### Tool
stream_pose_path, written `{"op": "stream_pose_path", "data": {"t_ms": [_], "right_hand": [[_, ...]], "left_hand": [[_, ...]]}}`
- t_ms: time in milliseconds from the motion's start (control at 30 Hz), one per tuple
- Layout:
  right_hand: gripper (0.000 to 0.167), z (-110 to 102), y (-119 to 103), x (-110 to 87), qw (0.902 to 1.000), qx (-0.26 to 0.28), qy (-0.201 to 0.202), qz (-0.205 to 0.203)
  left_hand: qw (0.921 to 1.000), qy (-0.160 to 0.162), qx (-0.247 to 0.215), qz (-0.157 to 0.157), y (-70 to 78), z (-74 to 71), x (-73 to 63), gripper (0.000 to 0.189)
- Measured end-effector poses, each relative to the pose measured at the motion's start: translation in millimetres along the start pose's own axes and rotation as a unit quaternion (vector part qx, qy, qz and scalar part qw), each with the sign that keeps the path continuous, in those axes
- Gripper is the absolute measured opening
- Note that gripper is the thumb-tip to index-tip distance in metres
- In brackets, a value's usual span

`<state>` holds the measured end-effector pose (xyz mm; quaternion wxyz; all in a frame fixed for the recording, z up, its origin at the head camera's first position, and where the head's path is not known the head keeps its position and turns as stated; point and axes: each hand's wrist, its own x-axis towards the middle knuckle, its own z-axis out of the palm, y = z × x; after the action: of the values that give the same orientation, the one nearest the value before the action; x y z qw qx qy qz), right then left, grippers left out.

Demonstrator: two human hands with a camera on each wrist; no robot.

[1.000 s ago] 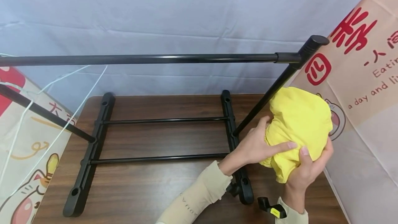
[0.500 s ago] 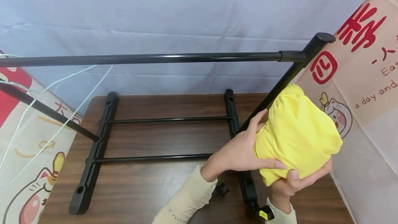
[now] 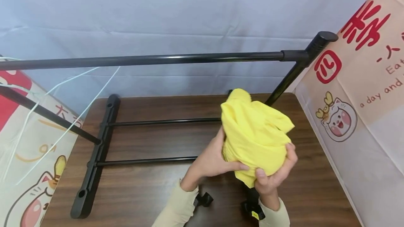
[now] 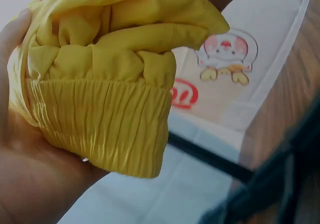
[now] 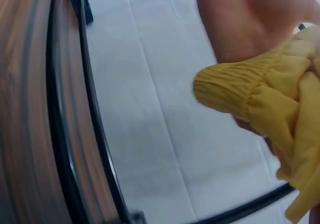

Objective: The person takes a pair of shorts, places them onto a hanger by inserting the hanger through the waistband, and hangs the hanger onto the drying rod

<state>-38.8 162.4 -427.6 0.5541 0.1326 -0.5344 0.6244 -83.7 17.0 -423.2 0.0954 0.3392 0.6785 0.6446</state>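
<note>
A bundled yellow garment [image 3: 257, 134] with a gathered elastic band is held up in front of the right side of a black rack [image 3: 189, 59]. My left hand [image 3: 214, 158] grips its near left side, thumb on top and most fingers hidden underneath. On the lower right, my right hand [image 3: 277, 172] holds the same bundle between thumb and fingers. The left wrist view shows the pleated elastic band [image 4: 100, 124] beside my palm. In the right wrist view, the yellow fabric [image 5: 280, 114] hangs in folds. The garment hides part of the rack's right foot and upright.
The rack stands on a brown wood-grain table [image 3: 151, 192], its left foot bar [image 3: 96, 160] joined by two crossrods. Pale strings [image 3: 72, 123] hang at the left. A whitish cloth [image 3: 157, 13] backs the table, and a printed sheet [image 3: 363, 90] stands at the right.
Both hands have carried the yellow garment leftward, from outside the rack's right upright to in front of it. The bundle has been turned in the hands, its folds lying differently.
</note>
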Motion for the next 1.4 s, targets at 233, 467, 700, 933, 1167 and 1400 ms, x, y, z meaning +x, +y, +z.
{"op": "stream_pose_path", "data": {"t_ms": [233,467,700,933,1167,1400], "right_hand": [[0.101,-9.4,22.1,-15.2,0.9597,-0.007,-0.258,0.11],[0.098,-5.8,31.8,-15.3,0.9235,-0.002,-0.355,0.145],[0.087,-11.3,39.6,1.7,0.9302,0.005,-0.339,0.14],[0.109,-12.4,40.5,7.3,0.9034,0.053,-0.389,0.172],[0.135,7.6,34.8,2.3,0.8785,0.072,-0.445,0.16],[0.061,24.2,36.3,2.1,0.9147,0.063,-0.385,0.105]], "left_hand": [[0.988,0.072,-0.133,-0.031,-39.7,-20.8,-27.3,0.097],[0.9462,0.194,-0.246,-0.08,-55.4,-38.8,-49.7,0.047],[0.9525,0.214,-0.212,-0.049,-50.1,-65.3,-67.9,0.028],[0.9687,0.14,-0.2,0.045,-45.5,-80.8,-74.9,0.026],[0.9897,0.069,-0.121,0.033,-37.1,-73.1,-68.4,0.043],[0.9926,0.062,-0.103,-0.016,-32.1,-64.3,-68.7,0.08]]}}
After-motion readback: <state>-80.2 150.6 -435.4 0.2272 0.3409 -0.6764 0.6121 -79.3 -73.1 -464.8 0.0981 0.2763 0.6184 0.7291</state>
